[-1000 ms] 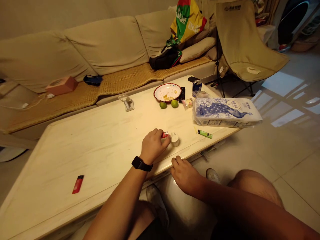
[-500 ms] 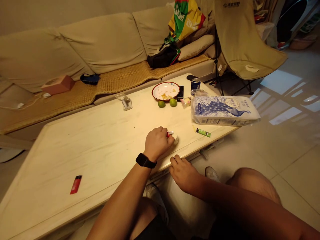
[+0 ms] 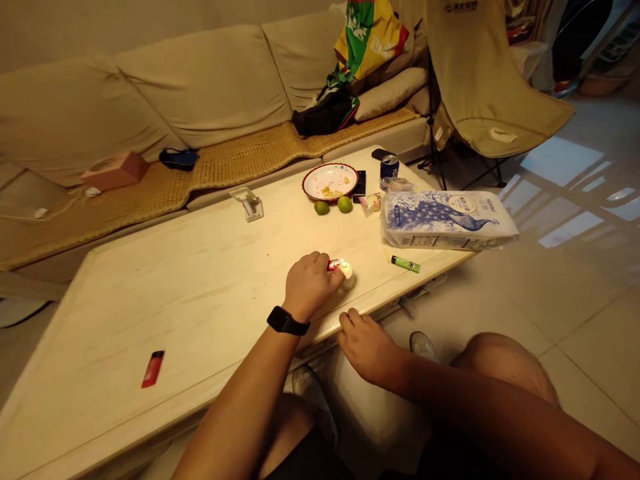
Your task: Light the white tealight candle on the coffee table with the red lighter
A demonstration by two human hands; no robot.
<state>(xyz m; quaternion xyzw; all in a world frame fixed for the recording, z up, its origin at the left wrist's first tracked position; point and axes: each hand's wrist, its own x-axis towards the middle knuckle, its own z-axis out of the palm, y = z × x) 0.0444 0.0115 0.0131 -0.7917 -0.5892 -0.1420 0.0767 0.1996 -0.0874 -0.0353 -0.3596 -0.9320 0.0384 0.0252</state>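
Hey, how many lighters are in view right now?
3: a red lighter in the left hand at a white candle, a second red lighter lying on the table, and a green lighter beside a peacock-printed tissue pack.

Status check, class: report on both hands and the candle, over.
Left hand gripping red lighter, flame at small white candle. Right hand at table edge. Green lighter apart, not blocking.
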